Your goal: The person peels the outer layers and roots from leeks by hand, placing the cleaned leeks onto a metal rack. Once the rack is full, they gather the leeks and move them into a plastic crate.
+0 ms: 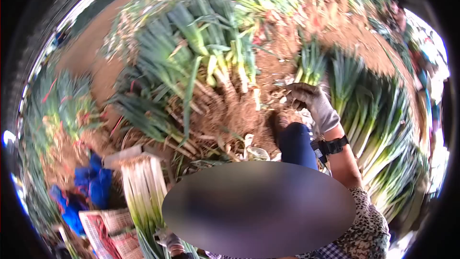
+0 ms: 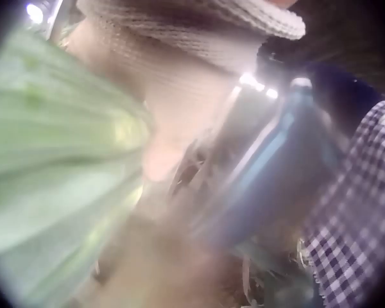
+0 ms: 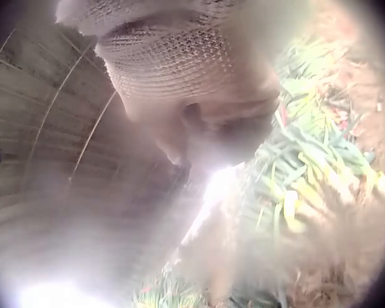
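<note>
In the head view my left hand (image 1: 168, 241), in a pale knitted glove, grips the leafy end of a bundle of leeks (image 1: 143, 187) at the lower left. The bundle's white root ends lie evenly together, pointing away from me. Up close in the left wrist view, broad green leaves (image 2: 58, 160) fan out beside the gloved hand (image 2: 173, 83). My right hand (image 1: 314, 105), also gloved, is raised over my right knee with its fingers loosely bent and nothing visible in them. Just beyond it stands a small bunch of leeks (image 1: 311, 64).
A large heap of untrimmed leeks (image 1: 191, 57) with earthy roots lies ahead. To the right runs a row of cleaned leeks (image 1: 378, 120). Blue cloth or plastic (image 1: 93, 180) and a printed box (image 1: 108, 225) sit at lower left. Leaf scraps litter the brown soil (image 1: 91, 67).
</note>
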Demonstrator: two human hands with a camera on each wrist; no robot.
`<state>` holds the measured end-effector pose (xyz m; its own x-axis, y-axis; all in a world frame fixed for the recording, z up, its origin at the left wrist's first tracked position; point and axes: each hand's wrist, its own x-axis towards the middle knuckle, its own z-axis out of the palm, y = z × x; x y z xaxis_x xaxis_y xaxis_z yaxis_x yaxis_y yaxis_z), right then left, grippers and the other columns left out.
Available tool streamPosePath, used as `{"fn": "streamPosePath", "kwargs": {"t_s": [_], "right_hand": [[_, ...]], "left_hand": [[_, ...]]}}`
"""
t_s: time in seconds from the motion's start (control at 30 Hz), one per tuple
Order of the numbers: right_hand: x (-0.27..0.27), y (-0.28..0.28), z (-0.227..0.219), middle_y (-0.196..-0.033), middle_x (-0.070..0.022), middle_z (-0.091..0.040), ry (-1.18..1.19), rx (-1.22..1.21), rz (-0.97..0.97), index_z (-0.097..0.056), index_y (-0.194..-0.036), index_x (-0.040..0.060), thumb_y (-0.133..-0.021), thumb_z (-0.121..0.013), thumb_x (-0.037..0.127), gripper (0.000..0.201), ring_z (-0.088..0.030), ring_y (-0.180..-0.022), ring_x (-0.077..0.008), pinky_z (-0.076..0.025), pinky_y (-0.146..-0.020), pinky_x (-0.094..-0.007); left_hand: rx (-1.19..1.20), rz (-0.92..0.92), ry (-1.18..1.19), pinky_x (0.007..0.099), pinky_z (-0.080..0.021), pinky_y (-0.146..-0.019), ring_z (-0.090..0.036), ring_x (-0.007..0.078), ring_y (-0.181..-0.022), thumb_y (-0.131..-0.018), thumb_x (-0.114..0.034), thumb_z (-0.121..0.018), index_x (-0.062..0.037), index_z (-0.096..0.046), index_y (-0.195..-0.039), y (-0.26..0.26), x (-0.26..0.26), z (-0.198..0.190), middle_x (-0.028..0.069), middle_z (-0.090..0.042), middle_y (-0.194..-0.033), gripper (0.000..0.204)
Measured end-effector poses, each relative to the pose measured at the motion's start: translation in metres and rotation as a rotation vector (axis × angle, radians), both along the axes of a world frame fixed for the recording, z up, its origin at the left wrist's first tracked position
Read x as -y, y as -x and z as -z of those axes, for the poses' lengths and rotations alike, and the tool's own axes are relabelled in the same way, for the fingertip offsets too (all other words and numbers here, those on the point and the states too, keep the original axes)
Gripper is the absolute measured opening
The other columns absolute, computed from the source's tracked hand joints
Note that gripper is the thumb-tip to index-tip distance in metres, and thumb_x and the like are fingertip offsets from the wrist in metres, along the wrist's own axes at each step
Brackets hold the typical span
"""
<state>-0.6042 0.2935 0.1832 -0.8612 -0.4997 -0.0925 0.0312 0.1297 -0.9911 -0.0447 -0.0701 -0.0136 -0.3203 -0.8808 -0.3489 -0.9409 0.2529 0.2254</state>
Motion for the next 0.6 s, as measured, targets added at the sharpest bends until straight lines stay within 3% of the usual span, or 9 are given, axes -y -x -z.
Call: {"fn": "streamPosePath", "kwargs": {"t_s": [0.17,0.23,0.27,0.33,0.37,0.47,0.5,0.57,0.6], "right_hand": [[-0.126,0.049,0.094,-0.094,-0.0075,-0.069,0.143,0.267,0.506,-0.064,-0.115,-0.0009,-0.093,-0.062,0.016,0.028,-0.063,-0.072,-0.0124,-0.050,-0.066,-0.0257],[-0.164,0.049,0.138,-0.093,-0.0080,-0.069,0.110,0.321,0.667,-0.066,-0.107,-0.0017,-0.093,-0.062,0.016,0.023,-0.064,-0.074,-0.0129,-0.051,-0.065,-0.0260],[-0.192,0.053,0.185,-0.090,-0.0079,-0.069,-0.016,0.246,0.663,-0.067,-0.100,-0.0012,-0.092,-0.064,0.017,0.021,-0.064,-0.074,-0.0134,-0.051,-0.064,-0.0262],[-0.215,0.057,0.248,-0.083,-0.0069,-0.068,-0.148,0.356,0.733,-0.068,-0.086,0.0008,-0.089,-0.067,0.019,0.018,-0.064,-0.070,-0.0143,-0.050,-0.060,-0.0267],[-0.214,0.058,0.265,-0.077,-0.0061,-0.066,-0.151,0.544,0.804,-0.067,-0.079,0.0023,-0.087,-0.068,0.019,0.019,-0.062,-0.065,-0.0147,-0.050,-0.057,-0.0271],[-0.202,0.070,0.340,-0.067,-0.0026,-0.060,-0.056,0.636,0.810,-0.066,-0.082,0.0036,-0.082,-0.069,0.017,0.013,-0.054,-0.051,-0.0151,-0.046,-0.049,-0.0295],[-0.188,0.081,0.343,-0.066,-0.0008,-0.057,-0.182,0.606,0.757,-0.065,-0.082,0.0061,-0.083,-0.069,0.020,0.014,-0.051,-0.050,-0.0141,-0.043,-0.049,-0.0299],[-0.173,0.107,0.368,-0.069,-0.0004,-0.057,-0.186,0.665,0.658,-0.065,-0.085,0.0073,-0.082,-0.070,0.022,0.016,-0.051,-0.053,-0.0140,-0.043,-0.050,-0.0295],[-0.165,0.127,0.390,-0.074,-0.0039,-0.061,-0.287,0.574,0.602,-0.066,-0.091,0.0056,-0.081,-0.071,0.024,0.021,-0.056,-0.059,-0.0171,-0.046,-0.055,-0.0316]], "left_hand": [[-0.123,0.073,0.224,0.0339,-0.052,-0.081,-0.067,0.0241,-0.091,-0.065,-0.014,-0.080,-0.0024,-0.063,-0.114,0.070,-0.001,-0.032,0.0103,-0.071,-0.099,0.053],[-0.187,0.114,0.261,0.0338,-0.052,-0.080,-0.066,0.0239,-0.091,-0.066,-0.013,-0.080,-0.0019,-0.063,-0.113,0.103,-0.006,-0.044,0.0104,-0.071,-0.099,0.051],[-0.212,0.137,0.270,0.0338,-0.052,-0.080,-0.066,0.0238,-0.091,-0.067,-0.013,-0.079,-0.0017,-0.063,-0.113,0.122,-0.010,-0.049,0.0105,-0.071,-0.099,0.050],[-0.255,0.189,0.277,0.0337,-0.052,-0.080,-0.066,0.0237,-0.090,-0.068,-0.013,-0.079,-0.0013,-0.063,-0.112,0.159,-0.019,-0.057,0.0106,-0.071,-0.098,0.049],[-0.275,0.216,0.273,0.0336,-0.052,-0.080,-0.066,0.0236,-0.090,-0.068,-0.013,-0.078,-0.0011,-0.063,-0.112,0.177,-0.023,-0.058,0.0106,-0.071,-0.098,0.048],[-0.298,0.275,0.261,0.0335,-0.052,-0.080,-0.066,0.0234,-0.090,-0.070,-0.012,-0.077,-0.0004,-0.063,-0.111,0.228,-0.040,-0.064,0.0108,-0.071,-0.098,0.045],[-0.300,0.291,0.252,0.0334,-0.052,-0.080,-0.066,0.0233,-0.090,-0.070,-0.012,-0.077,-0.0002,-0.063,-0.111,0.243,-0.045,-0.063,0.0108,-0.071,-0.098,0.045],[-0.285,0.310,0.247,0.0333,-0.052,-0.079,-0.066,0.0231,-0.089,-0.071,-0.012,-0.077,0.0002,-0.064,-0.110,0.265,-0.054,-0.062,0.0109,-0.070,-0.098,0.043],[-0.271,0.314,0.243,0.0333,-0.053,-0.079,-0.066,0.0231,-0.089,-0.072,-0.012,-0.076,0.0004,-0.064,-0.110,0.275,-0.058,-0.061,0.0110,-0.070,-0.098,0.042]]}}
